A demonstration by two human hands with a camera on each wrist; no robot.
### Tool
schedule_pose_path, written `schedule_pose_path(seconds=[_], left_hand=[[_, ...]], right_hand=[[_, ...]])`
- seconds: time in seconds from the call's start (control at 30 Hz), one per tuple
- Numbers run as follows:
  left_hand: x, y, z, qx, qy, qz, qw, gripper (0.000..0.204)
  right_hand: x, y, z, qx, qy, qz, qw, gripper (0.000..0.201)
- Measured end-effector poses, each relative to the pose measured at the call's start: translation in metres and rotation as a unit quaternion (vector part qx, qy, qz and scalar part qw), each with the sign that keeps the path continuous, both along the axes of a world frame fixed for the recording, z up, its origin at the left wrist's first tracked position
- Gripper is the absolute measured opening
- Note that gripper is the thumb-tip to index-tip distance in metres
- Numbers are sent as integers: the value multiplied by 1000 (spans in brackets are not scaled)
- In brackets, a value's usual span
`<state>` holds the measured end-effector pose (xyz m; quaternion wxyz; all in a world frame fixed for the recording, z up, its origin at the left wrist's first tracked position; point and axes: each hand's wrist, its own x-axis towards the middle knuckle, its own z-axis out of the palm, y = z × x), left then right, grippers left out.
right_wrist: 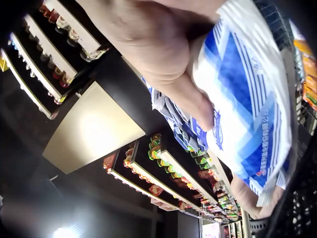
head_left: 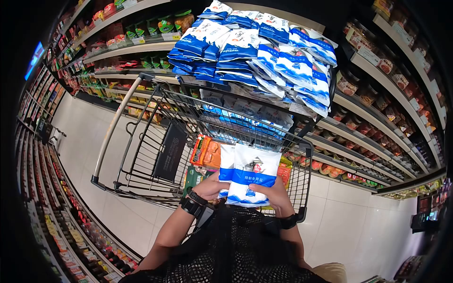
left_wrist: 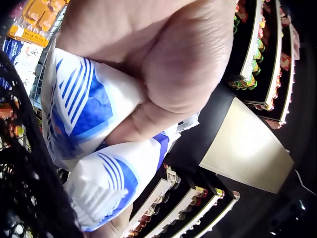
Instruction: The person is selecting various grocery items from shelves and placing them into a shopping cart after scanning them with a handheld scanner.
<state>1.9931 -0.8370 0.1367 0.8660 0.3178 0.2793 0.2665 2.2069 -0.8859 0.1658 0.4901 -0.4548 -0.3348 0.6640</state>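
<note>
Two white-and-blue bags of salt are held upright, one overlapping the other, above the cart in the head view. My right hand grips the front bag of salt by its right side, its thumb pressed on the printed face. My left hand holds the rear bag of salt, which shows only along its left strip. In the left wrist view, the left thumb lies between the two bags. Most of the fingers are hidden behind the bags.
Below the hands stands a wire shopping cart holding an orange package, a green package and a yellow package. Beyond it is a display piled with salt bags. Stocked shelves curve along both sides of the tiled floor.
</note>
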Motion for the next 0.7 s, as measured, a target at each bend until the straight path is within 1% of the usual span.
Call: schedule_pose_path(seconds=[0.07,0.13,0.17,0.23,0.27,0.3,0.33,0.37,0.43,0.47,0.5,0.53,0.57,0.6,0.63,0.67,0.7], left_hand=[[-2,0,-2,0,1,1,1000,49],[-5,0,-8,-6,-37,25,999,52],[-5,0,-9,-6,-37,25,999,52],[-3,0,-8,-56,-21,81,995,58],[-3,1,-11,-65,-19,100,993,60],[-4,1,-13,-65,-19,99,993,60],[-6,1,-14,-89,-82,103,987,62],[-6,1,-12,-113,-145,107,977,64],[-9,2,-8,-101,-163,114,975,65],[-10,3,-9,-131,-196,121,964,63],[-11,4,-9,-161,-229,127,951,62],[-11,5,-8,-126,-225,102,961,58],[-9,6,-7,-126,-225,102,961,58],[-7,6,-5,-120,-183,102,970,59],[-3,7,-1,-114,-140,101,978,60],[3,7,7,-89,-76,85,989,63],[10,4,17,-70,-56,80,993,60]], right_hand=[[0,-1,1,-1,-5,-2,1000,40],[0,-2,1,-3,-11,-4,1000,41],[1,-3,0,1,-7,-11,1000,40],[3,-6,-3,5,-3,-18,1000,40],[6,-7,-6,-1,72,-60,996,41],[10,-9,-11,-8,147,-102,984,42],[20,-11,-30,-16,206,-119,971,47],[28,-15,-38,-7,239,-148,960,49],[44,-21,-47,39,313,-146,938,52],[50,-24,-51,49,327,-161,930,55],[57,-25,-54,80,342,-136,926,55],[57,-26,-52,78,348,-140,924,55],[58,-26,-50,76,354,-144,921,54],[56,-26,-49,76,354,-144,921,54],[52,-23,-41,69,333,-130,931,54],[46,-20,-33,63,311,-115,941,54],[37,-17,-25,56,296,-111,947,52]])
